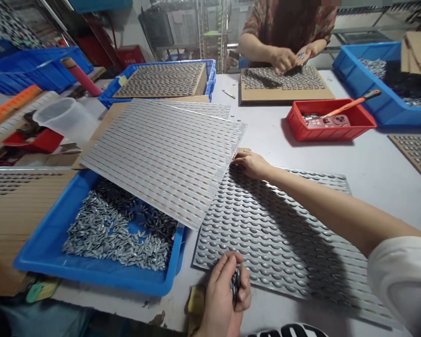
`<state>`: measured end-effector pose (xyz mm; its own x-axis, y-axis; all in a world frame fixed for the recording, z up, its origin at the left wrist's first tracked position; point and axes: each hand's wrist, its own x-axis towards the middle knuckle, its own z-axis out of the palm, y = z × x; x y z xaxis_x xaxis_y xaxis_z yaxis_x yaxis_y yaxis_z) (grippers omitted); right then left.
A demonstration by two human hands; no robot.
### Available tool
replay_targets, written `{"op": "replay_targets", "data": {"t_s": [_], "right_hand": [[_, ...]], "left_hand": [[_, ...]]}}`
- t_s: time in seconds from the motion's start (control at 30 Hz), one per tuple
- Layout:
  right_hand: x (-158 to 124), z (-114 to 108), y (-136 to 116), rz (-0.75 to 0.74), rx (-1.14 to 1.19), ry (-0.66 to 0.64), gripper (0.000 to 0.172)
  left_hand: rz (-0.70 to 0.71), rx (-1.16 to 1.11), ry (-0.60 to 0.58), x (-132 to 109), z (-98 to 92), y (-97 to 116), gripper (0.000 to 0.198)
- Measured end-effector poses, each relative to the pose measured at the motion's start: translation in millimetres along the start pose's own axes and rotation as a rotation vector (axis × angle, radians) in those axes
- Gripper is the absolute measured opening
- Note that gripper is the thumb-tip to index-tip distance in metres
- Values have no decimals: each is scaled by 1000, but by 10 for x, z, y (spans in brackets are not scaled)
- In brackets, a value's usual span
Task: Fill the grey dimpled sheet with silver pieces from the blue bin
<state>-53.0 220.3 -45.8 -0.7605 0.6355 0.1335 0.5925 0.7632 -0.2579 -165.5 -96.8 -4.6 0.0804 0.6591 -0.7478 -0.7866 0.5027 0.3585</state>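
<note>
Left grip (224,295) closed firmly on a bunch of silver metal pieces (235,284) near the counter's (389,187) front edge; right grip (250,164) open, lying flat on the dimpled metal sheet (266,243), steadying its far edge

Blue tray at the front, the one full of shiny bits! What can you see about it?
The blue plastic tray is a shallow rectangle with a wide, raised rim, sitting flat on the pale table. It holds a big, loose pile of small, pointed, silvery metal pieces, with darker ones toward the far side. A ridged silver sheet slants over the far edge and hides part of the tray. Brown cardboard lies at its left side.
</note>
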Motion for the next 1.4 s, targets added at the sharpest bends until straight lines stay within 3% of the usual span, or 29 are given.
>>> {"op": "replay_targets", "data": {"t_s": [0.2,0.37,0.47,0.57,0.73,0.87,1.03,1.17,1.3,1.4], "right_hand": [[18,-69,-16,63,27,-37,44],[-268,-383,-9,170,18,32,43],[-821,-603,-186,200,81,89,36],[-1605,-719,-588,170,332,106,27],[-2788,-675,-1315,238,728,194,21],[-3309,-608,-1489,372,770,359,14],[-3684,-612,-1374,454,781,425,15],[-3892,-619,-1294,388,634,424,27],[-3975,-594,-1255,422,467,418,26],[-3957,-567,-1267,468,484,430,23]], "left_hand": [[20,-18,17,-41,63,-25,20],[58,99,-43,-125,115,-131,18],[52,167,-127,-149,160,-213,21],[54,219,-163,-135,249,-317,25],[61,314,-208,-69,506,-616,31],[4,401,-242,-32,735,-932,26],[-25,501,-284,33,959,-1263,22],[-48,558,-312,96,1056,-1419,18],[-65,586,-266,126,1097,-1488,17],[-51,575,-232,129,1105,-1521,19]]}}
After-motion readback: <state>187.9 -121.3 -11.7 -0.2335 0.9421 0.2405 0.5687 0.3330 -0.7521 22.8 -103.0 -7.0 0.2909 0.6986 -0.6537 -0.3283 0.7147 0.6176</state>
